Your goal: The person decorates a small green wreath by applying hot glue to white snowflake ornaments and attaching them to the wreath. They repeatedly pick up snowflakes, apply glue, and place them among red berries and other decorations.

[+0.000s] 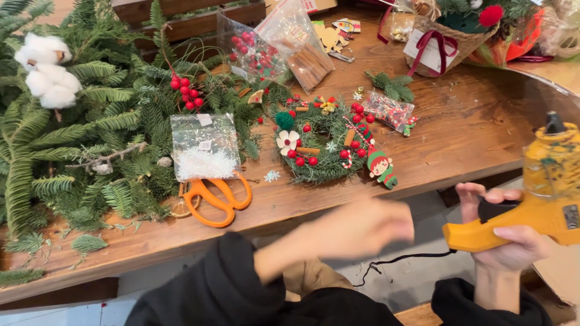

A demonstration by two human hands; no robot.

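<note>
My right hand (506, 232) grips the handle of an orange-yellow glue gun (544, 181) at the right edge, off the wooden table (471, 133), nozzle pointing up. My left hand (362, 228) is blurred in front of the table edge, below a small green wreath (323, 145); I cannot tell whether it holds anything. The wreath lies flat with red berries, a white flower, cinnamon sticks and an elf figure (382, 169) at its lower right.
Orange scissors (214, 196) lie under a clear bag of white flakes (204, 148). Fir branches (78, 139) with cotton bolls (45, 69) cover the left. Bags of berries (254, 54) and cinnamon sticks (305, 57), a candy bag (389, 111) and a basket (453, 33) stand behind.
</note>
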